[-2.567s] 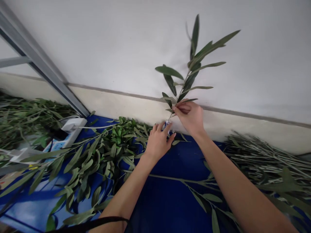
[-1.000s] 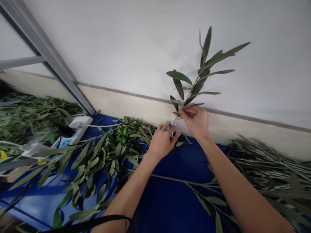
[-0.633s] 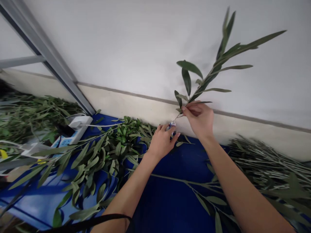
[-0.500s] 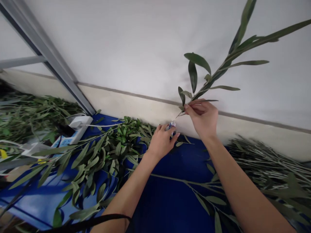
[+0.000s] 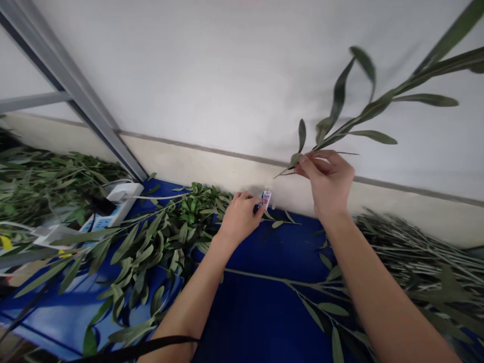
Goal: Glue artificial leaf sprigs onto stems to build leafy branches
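"So, what is the right hand [image 5: 327,179] holding?"

"It is pinching a leafy sprig [image 5: 374,108] near its lower end, thumb and fingertips closing narrowly on the stem. The sprig is hanging in the air in front of the white wall [image 5: 189,75], leaning up to the right, and its upper leaves are running out of view at the edge."

"And where is the stem's bare end pointing?"

"Down to the left, past the fingertips. It is ending above the small printed packet [image 5: 266,197], well clear of it."

"What is the left hand [image 5: 242,217] doing there?"

"Its thumb and index finger are reaching the left side of that packet, which is standing at the foot of the wall. I can't tell whether they are gripping it or only touching it; the fingers are partly hiding one another."

"What is lying around them?"

"A heap of leafy branches [image 5: 147,252] is spreading over the blue surface [image 5: 280,247] to the left, with a white power strip [image 5: 126,199] sitting behind it. One long branch [image 5: 264,275] is stretching across below the hands, passing behind the right forearm."

"And off to the right?"

"A bundle of thin stems [image 5: 419,252] is lying beyond that forearm, close to the wall, most of its stems running roughly side by side."
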`<state>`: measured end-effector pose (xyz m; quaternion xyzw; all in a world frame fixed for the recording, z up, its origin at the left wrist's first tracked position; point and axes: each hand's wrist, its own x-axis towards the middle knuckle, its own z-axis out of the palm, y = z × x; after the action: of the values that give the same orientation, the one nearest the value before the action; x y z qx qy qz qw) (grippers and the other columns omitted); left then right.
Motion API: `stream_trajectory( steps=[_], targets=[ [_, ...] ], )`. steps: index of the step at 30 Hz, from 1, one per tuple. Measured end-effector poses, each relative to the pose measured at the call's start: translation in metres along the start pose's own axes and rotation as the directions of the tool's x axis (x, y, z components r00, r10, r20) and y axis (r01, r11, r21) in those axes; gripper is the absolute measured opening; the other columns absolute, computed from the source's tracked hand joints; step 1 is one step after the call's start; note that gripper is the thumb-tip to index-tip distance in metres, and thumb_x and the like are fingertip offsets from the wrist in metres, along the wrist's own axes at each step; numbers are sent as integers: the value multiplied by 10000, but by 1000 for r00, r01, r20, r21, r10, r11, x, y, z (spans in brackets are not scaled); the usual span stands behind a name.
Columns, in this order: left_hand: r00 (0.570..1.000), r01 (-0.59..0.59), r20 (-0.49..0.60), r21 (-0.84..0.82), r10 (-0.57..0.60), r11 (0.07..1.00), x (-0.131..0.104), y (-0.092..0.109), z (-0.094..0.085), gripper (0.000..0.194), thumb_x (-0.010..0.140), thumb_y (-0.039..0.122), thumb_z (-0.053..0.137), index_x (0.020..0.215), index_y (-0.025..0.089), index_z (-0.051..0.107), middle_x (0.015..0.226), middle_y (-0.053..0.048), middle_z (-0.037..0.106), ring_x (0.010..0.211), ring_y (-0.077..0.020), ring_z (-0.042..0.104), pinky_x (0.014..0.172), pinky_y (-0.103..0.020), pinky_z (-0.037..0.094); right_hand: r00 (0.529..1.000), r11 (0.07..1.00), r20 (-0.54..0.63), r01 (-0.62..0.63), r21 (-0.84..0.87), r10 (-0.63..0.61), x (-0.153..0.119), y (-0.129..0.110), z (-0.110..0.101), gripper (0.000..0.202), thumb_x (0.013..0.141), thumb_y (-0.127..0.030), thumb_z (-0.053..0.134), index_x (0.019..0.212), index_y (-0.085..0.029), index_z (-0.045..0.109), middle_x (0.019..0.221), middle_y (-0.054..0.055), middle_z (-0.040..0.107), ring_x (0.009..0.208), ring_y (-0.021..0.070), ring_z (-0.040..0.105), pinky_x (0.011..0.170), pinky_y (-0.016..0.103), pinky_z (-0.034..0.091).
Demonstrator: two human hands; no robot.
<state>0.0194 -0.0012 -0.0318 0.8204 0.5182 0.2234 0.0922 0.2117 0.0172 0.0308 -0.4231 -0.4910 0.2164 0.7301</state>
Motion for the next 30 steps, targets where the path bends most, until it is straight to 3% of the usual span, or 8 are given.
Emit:
stream_trajectory(
  steps=[4, 8, 15, 24, 30],
  targets=[
    [999, 5, 52, -8, -5, 1000, 0, -5, -1, 252, 1007, 302, 589, 1098, 204, 803, 1031, -121, 730, 1039, -302, 656, 966, -438, 554, 998, 998, -31, 47, 33, -46, 3, -8, -1, 168, 812, -306, 839, 809, -243, 683, 783, 8, 739, 723, 208, 767, 710, 383, 686],
    [996, 9, 91, -11, -8, 1000, -1, -8, -1, 216, 974, 297, 642, 1076, 220, 816, 1022, -104, 752, 1027, -293, 680, 979, -410, 550, 994, 986, 33, 108, -125, -105, -5, 6, 3, 175, 794, -317, 836, 719, -215, 715, 796, 31, 714, 714, 208, 737, 694, 391, 670],
    [995, 20, 99, -13, -19, 1000, -2, -8, -2, 268, 979, 306, 631, 1164, 210, 799, 1071, -118, 761, 1071, -303, 681, 997, -408, 546, 996, 978, 82, -15, -206, 32, -24, 30, 5, 199, 790, -340, 810, 683, -184, 748, 841, 78, 739, 728, 227, 735, 708, 372, 665],
    [995, -14, 99, -25, 17, 1000, -3, -5, -6, 238, 966, 277, 644, 1119, 197, 807, 1047, -126, 772, 1029, -310, 692, 963, -435, 564, 998, 985, 50, -26, -168, 35, -25, 38, 6, 185, 785, -335, 829, 695, -199, 742, 792, 52, 741, 714, 229, 746, 722, 389, 670],
    [991, -13, 131, -45, 19, 999, -3, -1, -13, 264, 984, 278, 610, 1144, 173, 792, 1047, -137, 773, 1097, -328, 672, 984, -450, 538, 999, 986, 53, 22, -163, -14, -20, 31, 6, 189, 790, -330, 838, 669, -219, 746, 786, 48, 737, 714, 227, 732, 668, 380, 668]
  ],
)
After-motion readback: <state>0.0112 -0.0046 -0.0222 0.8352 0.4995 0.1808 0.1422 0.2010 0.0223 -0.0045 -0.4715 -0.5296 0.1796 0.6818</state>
